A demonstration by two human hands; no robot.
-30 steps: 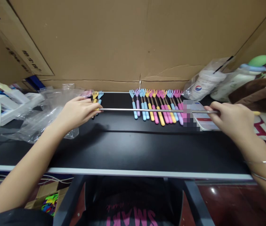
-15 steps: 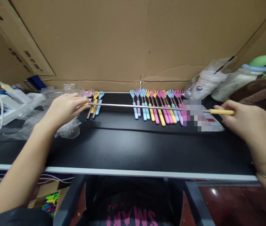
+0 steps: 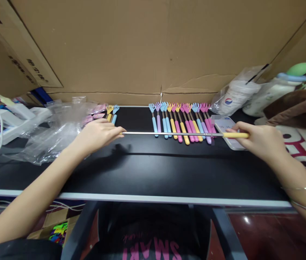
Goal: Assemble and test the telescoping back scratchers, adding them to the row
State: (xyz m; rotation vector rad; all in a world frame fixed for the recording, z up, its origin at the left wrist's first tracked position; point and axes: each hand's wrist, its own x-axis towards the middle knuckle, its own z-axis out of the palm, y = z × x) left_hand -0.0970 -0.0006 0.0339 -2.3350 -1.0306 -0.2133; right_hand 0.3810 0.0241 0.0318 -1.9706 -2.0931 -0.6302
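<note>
A telescopic back scratcher (image 3: 169, 134) is held level above the black table. My left hand (image 3: 98, 135) is closed over its yellow head end, and the fingers hide most of that head. At the other end, my right hand (image 3: 259, 141) pinches the yellow handle. Behind the rod lies a row of back scratchers (image 3: 173, 124) in blue, purple, yellow and pink, with their claw heads toward the cardboard. Two more scratchers, one yellow and one blue (image 3: 114, 117), lie beyond my left hand, their lower parts covered by it.
Crumpled clear plastic bags (image 3: 60, 133) and a white power strip (image 3: 17, 122) are on the left. A phone (image 3: 227, 126) lies by my right hand. A bagged cup (image 3: 238, 97) and a bottle (image 3: 285, 92) stand at the back right. A cardboard wall (image 3: 142, 47) closes off the back.
My hands have come closer together, and the scratcher's metal rod between them is shorter. Both hands are also a little nearer to me, and more of the phone shows.
</note>
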